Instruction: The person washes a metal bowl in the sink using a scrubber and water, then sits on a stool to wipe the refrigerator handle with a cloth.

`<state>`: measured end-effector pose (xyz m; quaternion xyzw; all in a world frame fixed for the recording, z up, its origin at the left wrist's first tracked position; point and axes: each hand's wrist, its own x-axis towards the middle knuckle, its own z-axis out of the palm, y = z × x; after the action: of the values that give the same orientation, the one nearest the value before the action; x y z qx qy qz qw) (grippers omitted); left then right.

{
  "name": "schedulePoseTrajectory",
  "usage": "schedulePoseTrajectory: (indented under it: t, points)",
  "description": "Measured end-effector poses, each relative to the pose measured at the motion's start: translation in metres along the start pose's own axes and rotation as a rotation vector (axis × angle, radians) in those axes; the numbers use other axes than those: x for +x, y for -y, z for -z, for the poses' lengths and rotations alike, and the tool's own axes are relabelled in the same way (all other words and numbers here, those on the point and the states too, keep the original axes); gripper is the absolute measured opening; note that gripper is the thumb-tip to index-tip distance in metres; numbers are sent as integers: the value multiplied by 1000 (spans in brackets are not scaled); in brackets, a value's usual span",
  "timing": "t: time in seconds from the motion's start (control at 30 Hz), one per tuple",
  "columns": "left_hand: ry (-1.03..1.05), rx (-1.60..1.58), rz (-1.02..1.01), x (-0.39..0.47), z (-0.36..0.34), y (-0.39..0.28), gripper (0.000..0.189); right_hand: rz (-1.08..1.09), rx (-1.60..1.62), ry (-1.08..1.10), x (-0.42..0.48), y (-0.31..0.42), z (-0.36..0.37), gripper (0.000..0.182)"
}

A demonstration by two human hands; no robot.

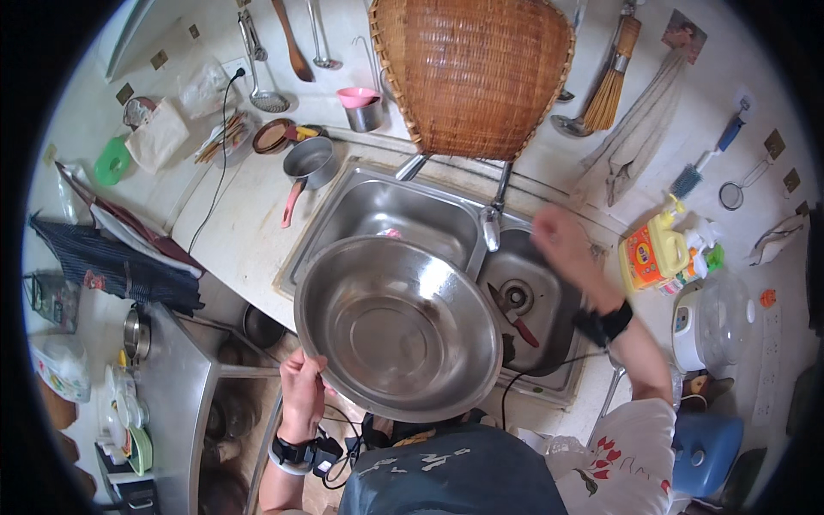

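My left hand (304, 386) grips the near-left rim of a large stainless steel basin (396, 335). The basin is tipped towards me, its inside bare apart from some dark specks and a shine of light. It overlaps the left sink bowl (412, 203) and part of the right one. My right hand (559, 241) hangs above the right sink bowl (557, 322), just right of the faucet (490, 228). Motion blurs its fingers, and I see nothing in it. Beneath, a knife with a red handle (524, 331) lies by the drain (517, 295).
A woven bamboo basket (473, 77) stands behind the faucet. On the left counter sits a small grey saucepan (310, 161) with a pink handle. A yellow pump bottle (653, 251) and a white appliance (692, 328) line the right side. An open cabinet (235, 418) lies lower left.
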<state>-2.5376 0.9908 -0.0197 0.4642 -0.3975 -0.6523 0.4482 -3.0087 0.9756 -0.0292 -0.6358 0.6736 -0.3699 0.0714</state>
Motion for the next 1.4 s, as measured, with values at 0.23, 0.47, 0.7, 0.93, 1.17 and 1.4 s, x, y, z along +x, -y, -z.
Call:
schedulePoseTrajectory:
  t: [0.23, 0.47, 0.7, 0.93, 1.17, 1.4]
  points:
    - [-90, 29, -25, 20, 13, -18, 17, -734, 778, 641, -120, 26, -140, 47]
    - [-50, 169, -30, 91, 52, -21, 16, -968, 868, 340, -80, 36, -197, 39]
    - [65, 166, 177, 162, 76, -18, 20, -695, 638, 84, -61, 24, -227, 45]
    - [33, 3, 254, 220, 116, 28, 9, -151, -739, -77, 8, 36, -182, 69]
    - [93, -47, 368, 240, 115, 24, 12, -388, -726, 147, 44, -18, -184, 83]
    - [153, -23, 388, 265, 123, 35, 15, -320, -669, 162, 53, -23, -178, 62]
